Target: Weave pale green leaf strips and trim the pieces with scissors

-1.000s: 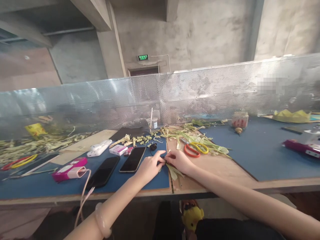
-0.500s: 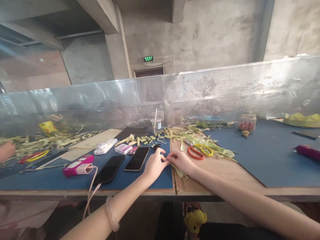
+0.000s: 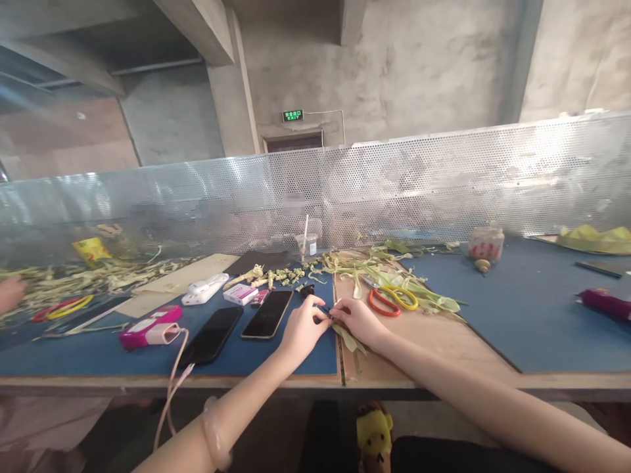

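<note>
My left hand (image 3: 305,327) and my right hand (image 3: 359,322) meet over the table, fingertips almost touching in a pinch. Between them is something small and dark, too small to name. From beneath my right fingers a pale green husk strip (image 3: 351,340) trails onto the brown board; its upper end is hidden by the fingers. Just beyond my left hand lies a small black object (image 3: 307,290). Scissors with red and yellow handles (image 3: 393,299) lie to the right, against a heap of husk leaves (image 3: 389,269).
Left of my hands lie two phones (image 3: 269,315) (image 3: 211,335), a small box (image 3: 240,293), a white power strip (image 3: 205,289) and a magenta device (image 3: 150,327) with a cable. A cup with a straw (image 3: 308,246) and a jar (image 3: 486,244) stand by the perforated metal screen (image 3: 419,184). Another person's hand (image 3: 10,293) is at far left.
Both hands stay together in nearly the same place, with only slight finger movement. The view has shifted a little, and more of the husk strip shows below my right hand.
</note>
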The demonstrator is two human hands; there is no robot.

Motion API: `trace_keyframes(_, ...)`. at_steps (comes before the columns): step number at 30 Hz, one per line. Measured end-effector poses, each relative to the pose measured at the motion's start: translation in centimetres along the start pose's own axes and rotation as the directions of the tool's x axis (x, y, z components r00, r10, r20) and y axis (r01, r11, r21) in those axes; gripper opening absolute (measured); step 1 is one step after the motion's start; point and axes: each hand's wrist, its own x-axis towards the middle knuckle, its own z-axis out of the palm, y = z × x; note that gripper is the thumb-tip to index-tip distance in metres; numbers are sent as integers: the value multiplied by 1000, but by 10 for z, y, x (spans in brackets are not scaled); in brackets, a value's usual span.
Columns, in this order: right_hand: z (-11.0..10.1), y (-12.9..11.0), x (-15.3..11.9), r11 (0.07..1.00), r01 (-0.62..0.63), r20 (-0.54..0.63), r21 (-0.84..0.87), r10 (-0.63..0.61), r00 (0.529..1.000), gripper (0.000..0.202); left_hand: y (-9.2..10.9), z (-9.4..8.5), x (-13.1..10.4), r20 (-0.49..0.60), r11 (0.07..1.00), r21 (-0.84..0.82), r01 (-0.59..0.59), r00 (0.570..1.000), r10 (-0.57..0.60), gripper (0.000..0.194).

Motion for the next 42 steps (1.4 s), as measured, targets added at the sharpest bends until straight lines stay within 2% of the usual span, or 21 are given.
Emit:
trace_keyframes(7,-1,-3,-1,998,-25,-9,54,26,1000,20,2,-2,-1,-1,999,-24,31,1000,-31,15)
trace_keyframes(14,1,5,0,999,-26,-42,27,27,999,19,7,-5,-2,-10,998,-38,48,999,-49,10)
trace_keyframes(18,2,6,-1,999,-28,-33,22,28,999,18,8,-5,-2,20,994,-68,89,996,-88,14)
trace_keyframes(27,-4,2,-3,998,-17,19,-57,18,1000,13,8,-6,-2,33,995,-39,89,996,-88,17)
trace_keyframes(29,-5,5,-2,998,-52,21,-21,52,998,9,9,-7,-1,33,995,-26,98,995,-97,18)
trace_keyframes(33,-7,8,-2,980,-164,53,110,159,986,25,8,-7,-1,29,995,-32,95,995,-94,19)
trace_keyframes(35,-8,9,-1,976,-181,65,125,174,983,24,7,-6,-1,26,995,-33,93,995,-92,19)
trace_keyframes(37,-9,9,0,987,-127,81,98,119,990,18,6,-5,-1,22,996,-28,87,996,-86,18)
trace_keyframes(40,-10,9,0,1000,21,95,6,-22,995,12,7,-5,-2,19,997,-19,70,997,-70,17)
trace_keyframes(42,-11,8,0,1000,30,87,-2,-29,996,12,7,-5,-2,19,998,-14,59,998,-59,16)
